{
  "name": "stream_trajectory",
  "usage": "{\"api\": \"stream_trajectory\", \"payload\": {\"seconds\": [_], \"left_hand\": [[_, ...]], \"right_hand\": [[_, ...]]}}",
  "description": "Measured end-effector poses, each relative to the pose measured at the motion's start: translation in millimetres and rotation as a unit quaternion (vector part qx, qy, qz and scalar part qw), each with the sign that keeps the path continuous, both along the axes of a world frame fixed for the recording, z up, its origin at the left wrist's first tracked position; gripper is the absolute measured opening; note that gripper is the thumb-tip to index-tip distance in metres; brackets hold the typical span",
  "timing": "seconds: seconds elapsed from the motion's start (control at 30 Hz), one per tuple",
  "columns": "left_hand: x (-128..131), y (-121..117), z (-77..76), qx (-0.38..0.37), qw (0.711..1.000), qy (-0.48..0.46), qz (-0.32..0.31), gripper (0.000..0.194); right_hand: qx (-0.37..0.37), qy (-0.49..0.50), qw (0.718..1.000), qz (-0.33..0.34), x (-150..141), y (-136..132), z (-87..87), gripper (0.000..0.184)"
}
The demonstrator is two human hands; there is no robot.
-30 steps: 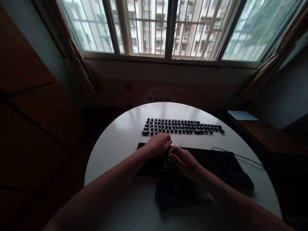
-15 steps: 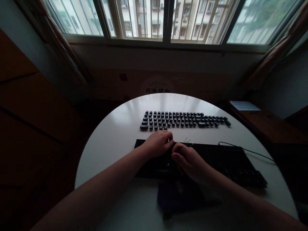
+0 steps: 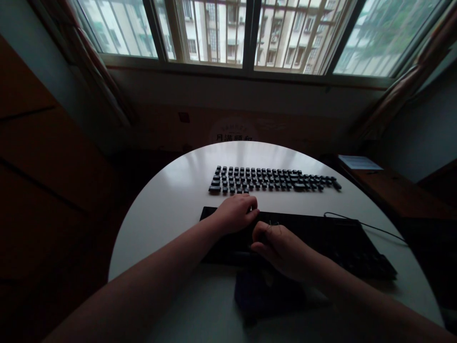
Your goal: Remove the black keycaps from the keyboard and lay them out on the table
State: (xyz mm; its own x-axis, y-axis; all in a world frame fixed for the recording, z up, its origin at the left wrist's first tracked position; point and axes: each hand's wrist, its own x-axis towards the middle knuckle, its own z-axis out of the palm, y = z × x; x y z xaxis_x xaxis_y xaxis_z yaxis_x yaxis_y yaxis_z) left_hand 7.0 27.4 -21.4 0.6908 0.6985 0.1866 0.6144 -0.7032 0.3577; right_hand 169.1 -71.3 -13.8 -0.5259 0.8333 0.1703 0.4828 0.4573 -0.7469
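Keyboard (image 3: 324,233) lies on the white table (image 3: 153,224).
Right hand (image 3: 277,245), curled round thin wires (image 3: 274,224), has dipped lower than before; left hand (image 3: 237,212) stays over the far edge, its grip hard to tell.

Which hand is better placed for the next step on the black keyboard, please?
Probably the right hand: its fingers are curled and seem to hold thin wires over the keyboard. The left hand is at the far edge.
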Motion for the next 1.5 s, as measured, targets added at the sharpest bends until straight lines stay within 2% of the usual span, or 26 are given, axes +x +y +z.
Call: {"api": "stream_trajectory", "payload": {"seconds": [0.2,0.27,0.33,0.4,0.47,0.53,0.6,0.73,0.87,1.0,1.13,1.33,1.5], "left_hand": [[0.0,0.6,-1.3,0.004,1.0,-0.001,0.002,0.01],[-0.1,0.5,-0.6,0.001,1.0,-0.007,0.0,0.01],[-0.1,-0.1,0.2,-0.003,1.0,-0.011,0.001,0.01],[0.2,-1.0,0.5,-0.003,1.0,-0.013,0.005,0.01],[0.7,-1.7,0.9,0.003,1.0,-0.016,0.009,0.01],[0.8,-2.1,2.4,0.016,0.999,-0.026,0.014,0.013],[0.2,-2.6,5.6,0.026,0.999,-0.042,0.014,0.023],[-2.3,-4.9,13.6,0.026,0.997,-0.069,-0.012,0.038],[-2.8,-7.2,15.7,0.025,0.996,-0.068,-0.044,0.029],[-0.7,-7.3,15.7,0.0,0.996,-0.092,-0.023,0.022],[0.3,-5.8,16.0,-0.014,0.994,-0.111,0.016,0.02],[-0.4,-2.5,14.0,-0.027,0.985,-0.166,0.031,0.022],[-0.8,-4.2,19.0,-0.04,0.979,-0.198,0.034,0.022]], "right_hand": [[0.034,-0.019,0.999,0.025,-2.0,-2.9,-2.8,0.017],[0.036,0.005,0.999,0.014,-1.5,-2.9,-6.6,0.018],[0.019,0.074,0.997,-0.017,-0.9,-1.0,-11.8,0.02],[-0.033,0.19,0.979,-0.074,-0.4,3.3,-16.3,0.027],[-0.095,0.302,0.94,-0.132,0.5,9.4,-17.8,0.033],[-0.124,0.359,0.911,-0.164,2.3,15.1,-15.9,0.033],[-0.109,0.37,0.906,-0.175,5.2,18.2,-11.9,0.031],[-0.033,0.311,0.929,-0.196,11.1,16.3,-4.9,0.021],[0.059,0.196,0.962,-0.181,13.5,11.5,-1.3,0.015],[0.134,0.124,0.971,-0.152,14.6,9.4,2.1,0.013],[0.189,0.035,0.968,-0.163,17.3,9.3,7.3,0.015],[0.259,0.028,0.946,-0.193,15.0,5.2,15.7,0.021],[0.292,0.037,0.932,-0.213,11.3,3.2,12.1,0.021]]}}
